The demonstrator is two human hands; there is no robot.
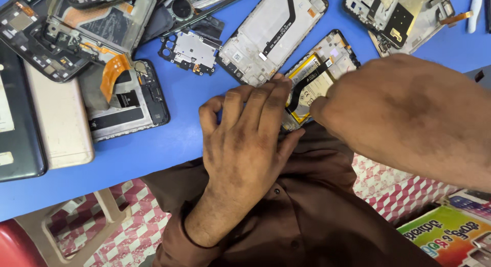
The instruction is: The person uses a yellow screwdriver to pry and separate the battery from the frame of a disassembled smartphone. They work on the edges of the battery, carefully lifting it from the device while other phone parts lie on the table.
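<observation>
Opened black-framed phone with yellow battery (314, 83) slanting seven-to-one o'clock, pinned flat-fingered by left hand (245, 139), right hand (388, 108) curled, pinching at its battery, contents hidden.

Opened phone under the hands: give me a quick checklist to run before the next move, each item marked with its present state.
1. Left hand steadies the opened phone at its lower end: ok.
2. Right hand is over the phone, fingertips at the yellow battery: ok.
3. Whether the right hand holds a tool: cannot tell, the fingers hide it.
4. Black flex strip across the battery lies in view, but whether its ends are plugged in: cannot tell.
5. Phone lies flat on the blue table: ok.
6. Room around the phone: not ok, another opened frame lies right beside it.
</observation>
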